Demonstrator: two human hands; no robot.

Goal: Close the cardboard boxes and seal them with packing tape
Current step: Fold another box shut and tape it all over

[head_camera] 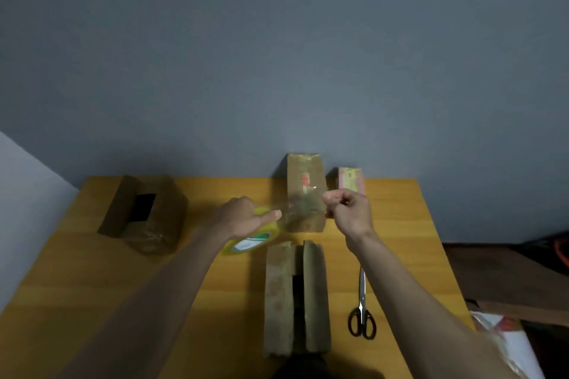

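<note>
Wooden table (92, 271) under us; our left hand (243, 218) gripped the tape roll (252, 240); our right hand (348, 209) pinched, seemingly, the clear tape strip (301, 209).

Yellow tape roll (255, 235), brown boxes (295, 295), black-handled scissors (362, 314), orange-yellow table (92, 271)

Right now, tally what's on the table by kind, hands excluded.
Cardboard boxes: 4 (open box at left, open box nearest the camera, taped box at the back, small pink-edged box behind the right hand)
Packing tape roll, held in the left hand: 1
Scissors: 1
Total: 6
</note>
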